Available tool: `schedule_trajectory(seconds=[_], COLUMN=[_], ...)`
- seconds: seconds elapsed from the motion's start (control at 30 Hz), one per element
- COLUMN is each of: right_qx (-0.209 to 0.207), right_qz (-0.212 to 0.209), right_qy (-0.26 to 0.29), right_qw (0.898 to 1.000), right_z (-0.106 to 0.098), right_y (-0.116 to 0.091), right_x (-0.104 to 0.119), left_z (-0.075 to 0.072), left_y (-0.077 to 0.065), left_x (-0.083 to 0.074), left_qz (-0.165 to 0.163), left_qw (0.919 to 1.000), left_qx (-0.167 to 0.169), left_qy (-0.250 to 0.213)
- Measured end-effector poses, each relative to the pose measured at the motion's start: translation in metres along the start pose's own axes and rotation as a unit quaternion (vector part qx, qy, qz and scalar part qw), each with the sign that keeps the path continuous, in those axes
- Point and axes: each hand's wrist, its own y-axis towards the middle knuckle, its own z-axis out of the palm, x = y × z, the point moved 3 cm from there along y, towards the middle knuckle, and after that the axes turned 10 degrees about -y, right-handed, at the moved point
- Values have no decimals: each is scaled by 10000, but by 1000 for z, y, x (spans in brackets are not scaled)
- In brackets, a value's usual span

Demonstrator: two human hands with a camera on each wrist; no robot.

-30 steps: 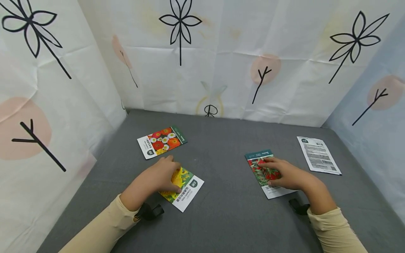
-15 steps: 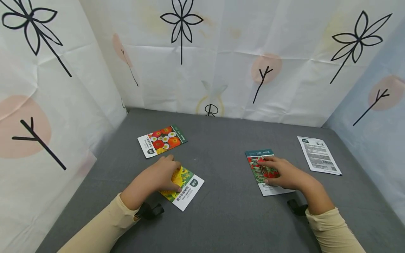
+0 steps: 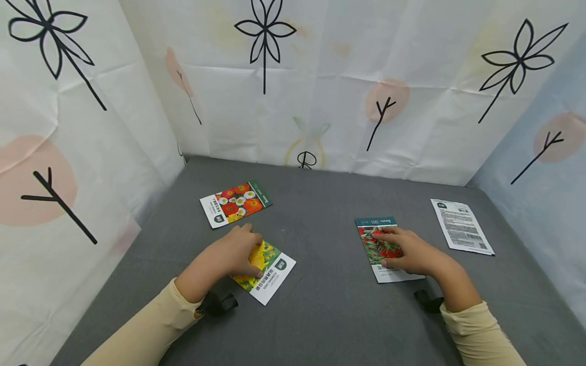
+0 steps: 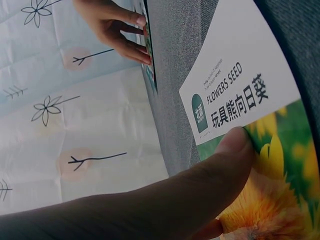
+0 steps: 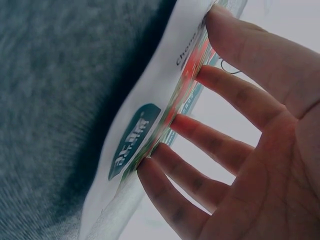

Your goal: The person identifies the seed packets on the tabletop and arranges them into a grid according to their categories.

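A yellow-flowered seed packet [image 3: 274,277], its white end printed "FLOWERS SEED", lies on the grey table under my left hand [image 3: 229,256]. The thumb [image 4: 232,150] of that hand lies flat on the packet's front, while its other fingers are mostly hidden. To the right, my right hand [image 3: 414,250] touches a seed packet with red peppers and a teal top [image 3: 376,222]. Its fingers [image 5: 212,137] are spread and nearly straight, fingertips on the printed face. Part of that packet's white lower end shows beneath the palm.
Behind my left hand lies a seed packet with red, orange and white flowers [image 3: 235,203]. Another packet, back side up with printed text [image 3: 462,226], rests at the far right. White cloth walls [image 3: 320,61] with plant drawings enclose the grey table [image 3: 316,315].
The pepper packet has turned slightly under my right hand, its lower end shifting left and a little away from me; that hand moved slightly left. My left hand and its packet stay put.
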Motion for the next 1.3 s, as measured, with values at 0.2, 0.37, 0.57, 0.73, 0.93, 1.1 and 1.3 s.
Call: schedule_trajectory(seconds=[0.2, 0.37, 0.57, 0.73, 0.93, 1.1, 1.3], right_qx=[-30, -102, -35, -47, -25, 0, 48], right_qz=[10, 44, 138, 187, 287, 307, 319], right_qy=[-115, -239, -261, -289, -358, -369, -391], right_qw=[9999, 9997, 9996, 9994, 9989, 9988, 9987], right_z=[-1, -1, 1, 2, 2, 3, 3], right_y=[1, 3, 4, 5, 6, 7, 7], right_x=[3, 4, 6, 8, 10, 11, 15], left_z=[0, 0, 1, 1, 1, 1, 2], left_y=[0, 1, -1, -2, -2, -2, -2], left_x=[0, -1, -3, -2, -1, 0, 0], left_qz=[7, 46, 45, -14, 13, 22, 6], left_qw=[10000, 10000, 10000, 10000, 10000, 10000, 10000], left_qx=[3, -49, 16, -7, -37, -37, -49], left_qy=[-16, 61, -1, -19, -25, -55, -65])
